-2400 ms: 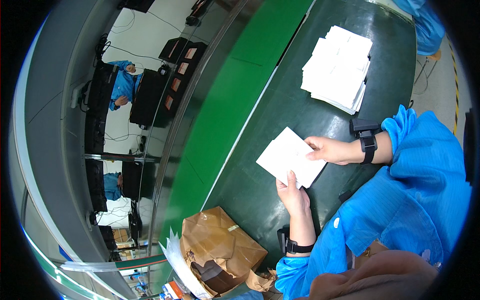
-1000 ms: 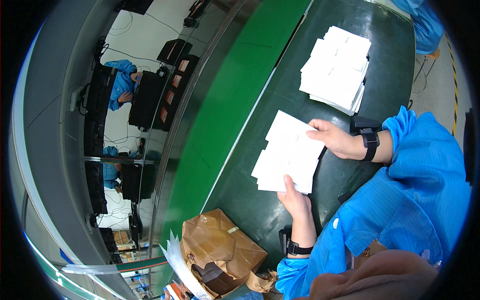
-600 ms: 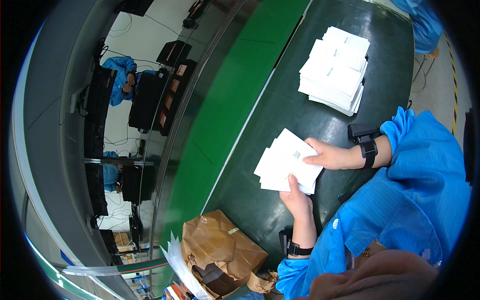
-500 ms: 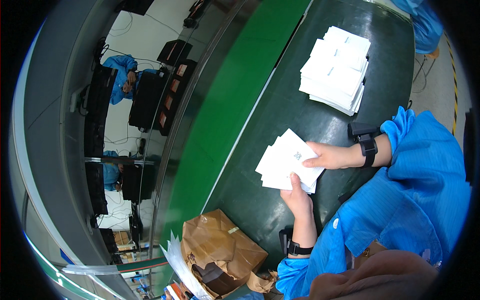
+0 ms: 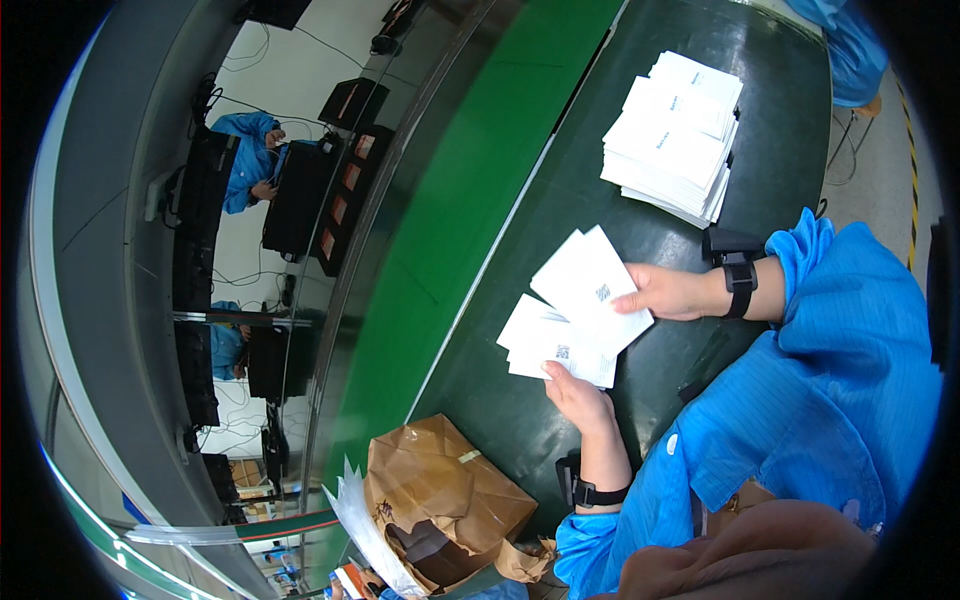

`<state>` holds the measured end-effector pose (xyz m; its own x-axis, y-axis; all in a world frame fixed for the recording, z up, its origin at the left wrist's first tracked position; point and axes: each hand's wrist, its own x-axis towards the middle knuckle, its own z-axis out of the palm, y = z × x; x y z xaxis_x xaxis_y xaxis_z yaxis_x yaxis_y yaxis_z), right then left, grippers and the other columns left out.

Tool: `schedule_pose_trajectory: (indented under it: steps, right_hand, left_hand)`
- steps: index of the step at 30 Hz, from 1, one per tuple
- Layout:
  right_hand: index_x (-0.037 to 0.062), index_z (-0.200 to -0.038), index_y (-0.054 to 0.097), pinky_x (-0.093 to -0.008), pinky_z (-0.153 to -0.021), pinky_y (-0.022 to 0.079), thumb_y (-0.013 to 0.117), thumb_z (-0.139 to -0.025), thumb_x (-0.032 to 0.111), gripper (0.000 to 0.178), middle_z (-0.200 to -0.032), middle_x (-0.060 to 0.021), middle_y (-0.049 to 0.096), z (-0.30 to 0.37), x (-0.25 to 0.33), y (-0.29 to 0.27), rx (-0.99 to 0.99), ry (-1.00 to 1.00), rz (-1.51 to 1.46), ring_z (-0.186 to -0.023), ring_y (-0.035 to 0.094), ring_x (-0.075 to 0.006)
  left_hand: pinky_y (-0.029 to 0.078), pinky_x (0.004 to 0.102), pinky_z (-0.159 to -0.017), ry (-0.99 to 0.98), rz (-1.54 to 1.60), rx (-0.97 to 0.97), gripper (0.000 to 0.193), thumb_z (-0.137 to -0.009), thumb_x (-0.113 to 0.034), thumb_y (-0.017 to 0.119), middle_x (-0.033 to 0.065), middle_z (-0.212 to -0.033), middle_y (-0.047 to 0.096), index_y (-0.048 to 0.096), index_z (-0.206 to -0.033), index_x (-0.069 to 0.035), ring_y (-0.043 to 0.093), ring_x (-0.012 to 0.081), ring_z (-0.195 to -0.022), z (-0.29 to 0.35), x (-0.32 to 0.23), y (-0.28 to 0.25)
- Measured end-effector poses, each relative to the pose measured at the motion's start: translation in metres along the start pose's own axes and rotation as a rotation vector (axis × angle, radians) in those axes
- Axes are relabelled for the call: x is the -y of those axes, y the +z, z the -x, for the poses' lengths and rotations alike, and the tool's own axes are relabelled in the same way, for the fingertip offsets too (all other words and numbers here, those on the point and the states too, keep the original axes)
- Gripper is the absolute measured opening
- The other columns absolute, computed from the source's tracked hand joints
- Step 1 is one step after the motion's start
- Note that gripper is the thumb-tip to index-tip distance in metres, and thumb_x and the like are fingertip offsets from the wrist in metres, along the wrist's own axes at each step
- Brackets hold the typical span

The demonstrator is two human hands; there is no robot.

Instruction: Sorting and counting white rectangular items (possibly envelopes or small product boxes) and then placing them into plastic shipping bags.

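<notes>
Over the dark green tabletop, my left hand (image 5: 582, 398) grips a fanned batch of white cards or booklets (image 5: 530, 338), its thumb on top beside a small square printed code. Just above and to the right, my right hand (image 5: 665, 292) pinches a smaller set of white booklets (image 5: 590, 270), also with a square code near the thumb. The two sets overlap at their inner edges. Whether they are single cards or folded leaflets I cannot tell. Farther off on the table lies a tall, uneven stack of white booklets (image 5: 665, 145) in overlapping piles.
A torn brown paper package (image 5: 450, 490) stands at the near left, with clear plastic (image 5: 365, 540) beside it. A bright green belt (image 5: 470, 150) runs along the table's left side. Beyond it are black monitors (image 5: 205, 210) and people in blue. Another person's blue sleeve (image 5: 850, 60) shows at the far right.
The single fanned batch has parted into two sets. My right hand has lifted its booklets up and away, while my left hand has shifted slightly left with the others.
</notes>
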<state>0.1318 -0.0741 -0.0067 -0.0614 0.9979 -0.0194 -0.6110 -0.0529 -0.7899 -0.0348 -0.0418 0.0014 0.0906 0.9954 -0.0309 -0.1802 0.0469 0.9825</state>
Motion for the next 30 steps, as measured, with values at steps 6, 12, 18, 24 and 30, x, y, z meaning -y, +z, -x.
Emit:
schedule_pose_trajectory:
  steps: [6,12,18,24,30]
  right_hand:
    - [-0.0047,-0.116,0.043,-0.0317,-0.086,0.042,0.058,-0.083,0.015,0.041,-0.113,-0.0184,0.052,0.006,-0.018,0.000,-0.002,0.035,0.505,-0.104,0.051,-0.0230]
    - [-0.0057,-0.106,0.048,-0.0362,-0.081,0.043,0.060,-0.081,0.022,0.039,-0.099,-0.0215,0.054,0.005,-0.014,0.001,0.002,-0.055,0.769,-0.095,0.055,-0.0323]
    - [-0.0038,-0.099,0.049,-0.0399,-0.076,0.043,0.060,-0.080,0.027,0.038,-0.094,-0.0204,0.054,0.009,-0.008,0.003,-0.008,-0.216,1.014,-0.090,0.054,-0.0365]
    - [-0.0028,-0.096,0.050,-0.0399,-0.074,0.043,0.062,-0.078,0.030,0.039,-0.091,-0.0203,0.054,0.009,-0.007,0.005,-0.041,-0.194,1.027,-0.088,0.054,-0.0363]
    - [-0.0021,-0.095,0.050,-0.0391,-0.073,0.043,0.065,-0.075,0.027,0.038,-0.089,-0.0194,0.054,0.005,-0.010,0.008,-0.084,-0.242,0.980,-0.086,0.054,-0.0353]
  left_hand:
    - [0.042,0.0341,-0.084,0.082,-0.173,0.142,0.052,-0.096,-0.036,0.029,0.0201,-0.113,0.050,0.038,-0.119,0.010,0.053,0.0259,-0.099,0.005,0.006,-0.001]
    - [0.042,0.0325,-0.082,0.177,-0.279,0.170,0.053,-0.096,-0.038,0.026,0.0193,-0.109,0.052,0.040,-0.117,0.009,0.053,0.0243,-0.097,0.002,0.007,-0.003]
    - [0.043,0.0336,-0.083,0.147,-0.283,0.234,0.059,-0.095,-0.043,0.022,0.0192,-0.111,0.051,0.038,-0.119,0.008,0.053,0.0248,-0.099,-0.002,0.016,-0.008]
    - [0.041,0.0361,-0.086,0.076,-0.122,0.145,0.063,-0.093,-0.049,0.020,0.0184,-0.115,0.047,0.036,-0.122,0.004,0.050,0.0252,-0.103,0.002,0.019,0.003]
    - [0.040,0.0369,-0.090,0.219,-0.080,0.201,0.061,-0.092,-0.050,0.023,0.0167,-0.122,0.041,0.027,-0.128,-0.001,0.046,0.0267,-0.110,-0.008,0.023,0.003]
